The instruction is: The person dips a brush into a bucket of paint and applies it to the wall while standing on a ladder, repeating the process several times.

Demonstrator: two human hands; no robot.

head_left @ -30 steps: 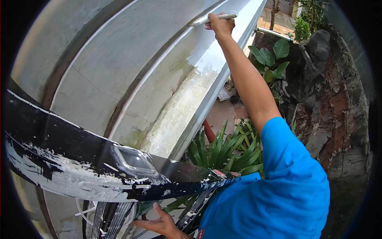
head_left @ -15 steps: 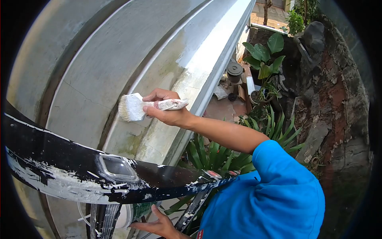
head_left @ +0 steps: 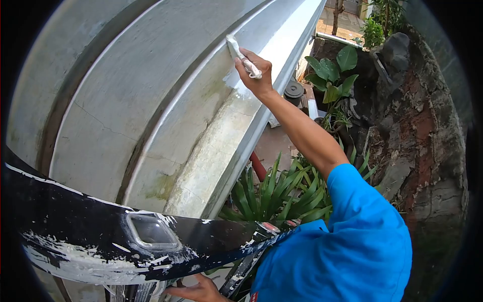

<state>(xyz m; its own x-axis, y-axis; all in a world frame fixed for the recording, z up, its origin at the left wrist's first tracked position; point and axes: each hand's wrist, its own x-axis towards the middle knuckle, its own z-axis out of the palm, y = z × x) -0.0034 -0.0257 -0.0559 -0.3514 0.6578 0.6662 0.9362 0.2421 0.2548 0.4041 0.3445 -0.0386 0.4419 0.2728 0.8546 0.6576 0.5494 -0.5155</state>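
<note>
My right hand (head_left: 255,73) is closed around the handle of a paintbrush (head_left: 234,48), which is turned edge-on. Its bristle end meets the concrete wall (head_left: 201,100) beside a raised curved ridge. Fresh white paint (head_left: 232,80) covers the wall close to my wrist, while bare, stained concrete lies below it. Down at the bottom edge, my left hand (head_left: 195,291) is curled against a paint bucket (head_left: 162,288). Most of the bucket is hidden behind a black, paint-splattered ladder top (head_left: 201,226).
Ladder legs (head_left: 244,269) run down under the black top. Spiky green plants (head_left: 282,194) grow below the wall's edge. Beyond them are a dark lidded container (head_left: 294,91), a broad-leaved plant (head_left: 329,70) and a rough rock wall (head_left: 417,141).
My right hand has carried the brush up and to the right along the wall, turning it from flat to edge-on. The bucket and left hand show less behind the ladder top.
</note>
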